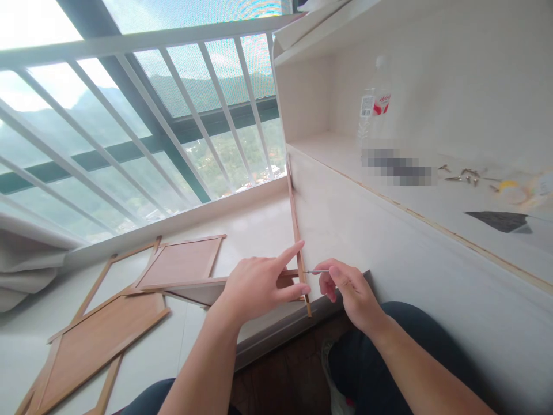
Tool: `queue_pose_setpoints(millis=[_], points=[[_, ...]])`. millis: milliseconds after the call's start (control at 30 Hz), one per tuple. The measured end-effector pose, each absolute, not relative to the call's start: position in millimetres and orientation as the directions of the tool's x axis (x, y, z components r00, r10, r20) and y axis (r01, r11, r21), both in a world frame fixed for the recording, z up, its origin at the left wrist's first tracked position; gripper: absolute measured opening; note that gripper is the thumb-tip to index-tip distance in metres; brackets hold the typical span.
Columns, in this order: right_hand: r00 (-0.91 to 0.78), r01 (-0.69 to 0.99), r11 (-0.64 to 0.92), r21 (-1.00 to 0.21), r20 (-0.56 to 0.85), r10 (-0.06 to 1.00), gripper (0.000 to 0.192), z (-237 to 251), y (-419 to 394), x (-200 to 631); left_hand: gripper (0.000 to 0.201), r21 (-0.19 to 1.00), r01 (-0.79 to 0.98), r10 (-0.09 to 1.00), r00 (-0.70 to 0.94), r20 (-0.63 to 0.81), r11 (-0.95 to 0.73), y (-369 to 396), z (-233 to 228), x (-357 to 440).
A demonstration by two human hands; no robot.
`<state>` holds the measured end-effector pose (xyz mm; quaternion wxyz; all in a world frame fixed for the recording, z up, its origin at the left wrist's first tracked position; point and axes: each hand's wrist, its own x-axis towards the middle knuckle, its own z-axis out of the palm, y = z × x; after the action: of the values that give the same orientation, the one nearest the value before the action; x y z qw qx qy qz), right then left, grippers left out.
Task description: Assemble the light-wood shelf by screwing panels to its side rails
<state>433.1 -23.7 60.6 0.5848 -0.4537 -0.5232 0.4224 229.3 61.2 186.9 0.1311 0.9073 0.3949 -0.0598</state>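
Wooden strip (298, 242) stands nearly upright against the corner edge of the white cabinet (389, 242), its long axis running up and away from the window sill. Left hand (259, 285) braces it, fingers (294, 251) spread along its lower part. Right hand (349, 288), just beside on the cabinet side, pinches a thin screw (315, 271) pointing sideways at the strip

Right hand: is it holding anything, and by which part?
The right hand pinches a thin metal pin or screw by its rear end, tip against the wooden strip.
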Motion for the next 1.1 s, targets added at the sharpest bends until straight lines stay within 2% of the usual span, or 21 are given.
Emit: queue_pose_setpoints(millis=[133,267,500,700,1100], points=[[0.135,-0.050,0.240,-0.969,0.232,0.963,0.048,62.5,-24.0,433.8,0.085,0.192,0.732,0.701,0.681,-0.210,-0.654,60.7,186.8,229.1],[0.140,-0.069,0.311,-0.948,0.300,0.944,0.040,62.5,-24.2,438.0,0.086,0.186,0.729,0.700,0.684,-0.204,-0.658,60.6,186.9,229.2],[0.135,0.149,0.414,-0.898,0.433,0.891,0.023,56.4,-24.3,454.7,0.087,0.185,0.728,0.699,0.686,-0.202,-0.660,60.7,186.9,229.4],[-0.013,0.210,0.567,-0.796,0.578,0.816,0.028,63.1,-22.3,461.8,0.087,0.184,0.730,0.702,0.683,-0.202,-0.658,60.4,186.6,228.5],[-0.035,0.334,0.592,-0.733,0.619,0.785,0.020,70.7,-22.7,464.9,0.088,0.195,0.728,0.702,0.685,-0.195,-0.657,61.2,185.3,227.9]])
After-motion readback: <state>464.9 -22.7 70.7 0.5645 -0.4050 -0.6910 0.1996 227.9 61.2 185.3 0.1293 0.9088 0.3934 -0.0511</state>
